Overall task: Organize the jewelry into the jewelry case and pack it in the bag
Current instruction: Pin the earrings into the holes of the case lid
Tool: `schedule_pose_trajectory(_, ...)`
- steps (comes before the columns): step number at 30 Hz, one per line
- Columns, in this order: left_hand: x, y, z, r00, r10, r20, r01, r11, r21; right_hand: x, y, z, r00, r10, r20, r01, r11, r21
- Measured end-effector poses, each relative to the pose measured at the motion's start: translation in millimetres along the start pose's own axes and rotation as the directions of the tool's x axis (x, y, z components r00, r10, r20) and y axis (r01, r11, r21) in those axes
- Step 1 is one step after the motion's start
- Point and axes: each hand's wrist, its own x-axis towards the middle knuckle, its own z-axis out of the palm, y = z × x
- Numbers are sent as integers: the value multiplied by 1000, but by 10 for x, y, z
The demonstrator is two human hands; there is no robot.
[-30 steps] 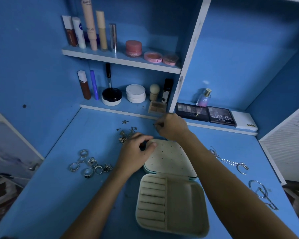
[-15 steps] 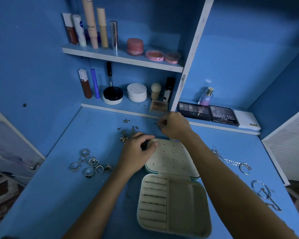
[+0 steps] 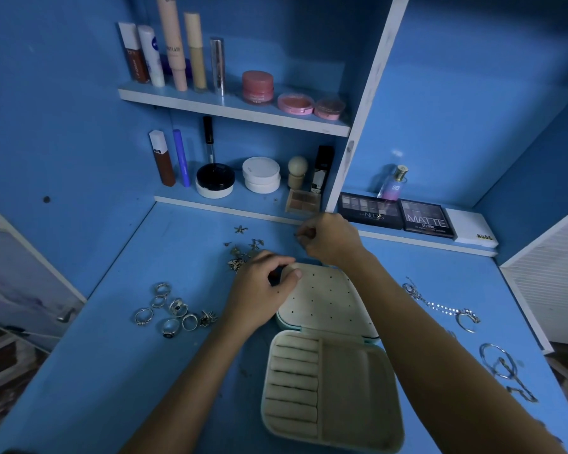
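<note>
Upper shelf [image 3: 236, 108]: tubes, pink jar [image 3: 257, 86], two pink compacts. Lower shelf: white compacts [image 3: 261, 174], brush. Right ledge: perfume bottle [image 3: 393, 183], eyeshadow palettes [image 3: 369, 210].

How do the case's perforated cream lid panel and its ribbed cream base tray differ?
The perforated cream lid panel has small holes in rows; the ribbed cream base tray has padded rolls beside a plain compartment. The left hand grips the panel's corner; the tray is untouched. Both are cream, rounded and hold no jewelry.

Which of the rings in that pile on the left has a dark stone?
The ring at the near edge of the pile, closest to the camera: it carries a round dark stone, while the others around it look plain silver.
</note>
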Motion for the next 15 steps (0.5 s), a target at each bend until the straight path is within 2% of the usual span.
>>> schedule_pose_trajectory(7,-5,4,2,1000,-2,4,2,1000,-4,-18,-16,17,999,-38,4,39,998,-46)
schedule_pose_trajectory(11,-9,11,-12,1000,-7,18,7,1000,-21,-78,-3,-70,998,-43,-55,46,997,61)
schedule_pose_trajectory(15,-6,39,-35,999,-18,33,20,997,-77,-193,12,-272,993,54,-102,-28,971,236)
